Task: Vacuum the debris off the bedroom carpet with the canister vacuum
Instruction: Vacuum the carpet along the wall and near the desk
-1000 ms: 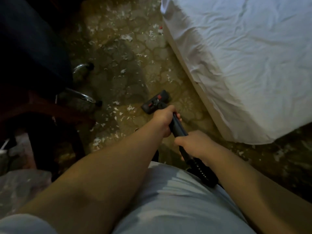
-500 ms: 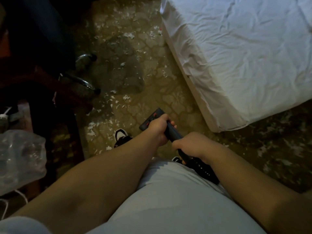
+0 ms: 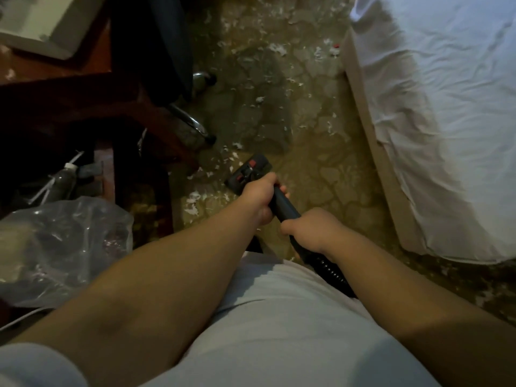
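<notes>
Left hand (image 3: 258, 198) and right hand (image 3: 310, 231) grip the vacuum wand (image 3: 283, 203)

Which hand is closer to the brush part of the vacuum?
The left hand: it grips the black wand lower down, right behind the floor head. The right hand grips the wand higher up, next to the ribbed hose.

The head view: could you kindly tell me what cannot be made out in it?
- Canister: not in the head view; the hose runs behind the shirt.
- Wand: partly covered by the left hand and right hand.
- Floor head: near end behind the left hand; carpet contact unclear.
- Small red-and-white item beside the bed: too small to identify.
</notes>
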Demonstrator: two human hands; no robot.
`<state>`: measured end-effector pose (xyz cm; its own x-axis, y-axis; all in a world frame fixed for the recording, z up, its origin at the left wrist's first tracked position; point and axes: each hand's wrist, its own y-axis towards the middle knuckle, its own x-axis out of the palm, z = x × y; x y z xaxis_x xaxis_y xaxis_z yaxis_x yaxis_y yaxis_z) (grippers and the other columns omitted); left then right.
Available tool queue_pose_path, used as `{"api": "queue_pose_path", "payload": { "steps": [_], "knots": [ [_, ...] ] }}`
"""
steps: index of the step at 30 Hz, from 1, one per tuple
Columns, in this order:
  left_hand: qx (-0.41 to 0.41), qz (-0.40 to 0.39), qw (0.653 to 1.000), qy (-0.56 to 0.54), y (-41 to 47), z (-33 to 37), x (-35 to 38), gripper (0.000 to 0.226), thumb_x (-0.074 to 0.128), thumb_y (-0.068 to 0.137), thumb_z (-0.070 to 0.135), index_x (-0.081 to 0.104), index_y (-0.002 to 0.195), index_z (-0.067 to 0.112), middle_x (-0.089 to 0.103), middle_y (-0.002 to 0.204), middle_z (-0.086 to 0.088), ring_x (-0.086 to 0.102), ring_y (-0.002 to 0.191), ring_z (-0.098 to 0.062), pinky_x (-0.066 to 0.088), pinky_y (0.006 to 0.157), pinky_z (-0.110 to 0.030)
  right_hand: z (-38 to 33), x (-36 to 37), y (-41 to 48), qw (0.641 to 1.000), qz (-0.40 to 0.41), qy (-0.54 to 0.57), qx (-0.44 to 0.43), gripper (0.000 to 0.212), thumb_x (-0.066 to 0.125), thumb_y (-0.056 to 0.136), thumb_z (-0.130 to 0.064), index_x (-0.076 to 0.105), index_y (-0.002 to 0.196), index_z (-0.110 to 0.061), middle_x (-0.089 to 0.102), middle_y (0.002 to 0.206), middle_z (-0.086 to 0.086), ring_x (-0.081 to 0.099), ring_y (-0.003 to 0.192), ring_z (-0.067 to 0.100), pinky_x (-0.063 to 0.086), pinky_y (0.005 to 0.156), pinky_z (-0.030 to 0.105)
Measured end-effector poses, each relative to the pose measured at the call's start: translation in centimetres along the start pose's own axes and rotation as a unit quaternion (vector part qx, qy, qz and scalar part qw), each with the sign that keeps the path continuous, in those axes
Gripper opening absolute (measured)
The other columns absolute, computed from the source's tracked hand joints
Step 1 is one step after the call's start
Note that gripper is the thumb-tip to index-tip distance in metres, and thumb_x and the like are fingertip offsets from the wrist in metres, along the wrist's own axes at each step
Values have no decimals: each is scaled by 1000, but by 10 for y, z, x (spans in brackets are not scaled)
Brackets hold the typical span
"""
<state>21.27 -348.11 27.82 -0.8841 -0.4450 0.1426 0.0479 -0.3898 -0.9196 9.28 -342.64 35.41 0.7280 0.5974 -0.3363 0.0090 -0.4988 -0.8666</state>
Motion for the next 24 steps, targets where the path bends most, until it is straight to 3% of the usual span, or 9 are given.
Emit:
{"api": "queue_pose_path", "payload": {
  "steps": [3,7,10,12,16,19,24],
  "knots": [
    [5,8,1000,8,19,44,-20,13,60,92,12,61,80,8,58,60,-3,57,59,-16,53,60,-30,-47,12,21,1000,4,11,2,37,75,72,-43,68,91,-12,74,88,14,74,81,34,62,77,45],
    [12,29,999,29,35,94,-41,14,61,92,14,61,79,8,58,66,-4,57,59,-16,53,60,-30,-97,24,41,1000,-1,24,-1,27,73,83,-34,67,89,-9,72,86,14,74,83,35,57,68,39],
    [15,39,998,39,43,121,-50,8,62,89,12,63,83,7,60,68,-4,58,63,-17,55,68,-32,-127,28,54,1000,-10,27,-4,37,71,74,-42,68,92,-9,74,94,19,74,86,39,65,82,53],
    [19,46,998,42,47,135,-55,5,63,88,11,65,88,6,62,70,-4,60,66,-17,57,74,-32,-140,30,62,1000,-10,29,-7,43,72,68,-46,69,93,-10,75,95,19,75,84,39,64,83,59],
    [20,61,996,57,55,150,-56,8,64,87,12,66,93,6,62,71,-4,61,69,-17,59,80,-33,-150,30,73,999,-17,43,-15,33,76,83,-40,65,95,-11,72,97,16,73,91,36,61,84,48],
    [17,68,995,73,56,150,-48,13,64,87,13,65,98,6,62,72,-3,61,70,-16,58,83,-34,-145,25,76,999,-12,44,-17,37,75,86,-41,66,104,-9,69,99,14,70,93,32,60,85,45],
    [5,47,996,80,46,125,-21,4,61,91,10,62,91,6,59,67,-3,58,62,-15,55,74,-32,-112,8,66,999,-13,52,2,31,73,87,-41,65,94,-11,68,87,9,67,73,25,48,61,30]
  ]
}}
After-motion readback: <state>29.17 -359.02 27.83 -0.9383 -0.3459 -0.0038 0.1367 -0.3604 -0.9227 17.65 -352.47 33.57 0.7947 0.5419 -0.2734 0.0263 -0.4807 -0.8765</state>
